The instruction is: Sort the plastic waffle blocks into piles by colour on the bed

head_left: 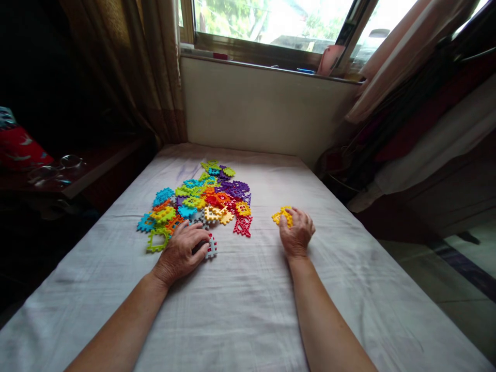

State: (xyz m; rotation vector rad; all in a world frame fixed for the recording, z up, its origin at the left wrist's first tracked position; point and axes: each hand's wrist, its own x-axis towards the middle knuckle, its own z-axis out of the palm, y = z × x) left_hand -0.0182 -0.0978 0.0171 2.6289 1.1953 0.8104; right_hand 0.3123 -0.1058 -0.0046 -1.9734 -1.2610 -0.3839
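Left hand [182,253]: half-curled, pressing on grey toothed plastic tile [211,248]; grip unclear. Right hand [297,233]: clasping yellow interlocking tiles [281,215]. Multicoloured tile heap [197,199] lying on wrinkled white cloth [248,310].

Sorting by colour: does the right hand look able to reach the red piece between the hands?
Probably yes: the red piece lies at the pile's edge, only bare sheet between it and the right hand, though that hand holds yellow pieces.

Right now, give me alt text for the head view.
Two bare hands rest on a white sheet: the left hand cups a grey tile beside a pile of colourful plastic tiles, the right hand holds yellow tiles.
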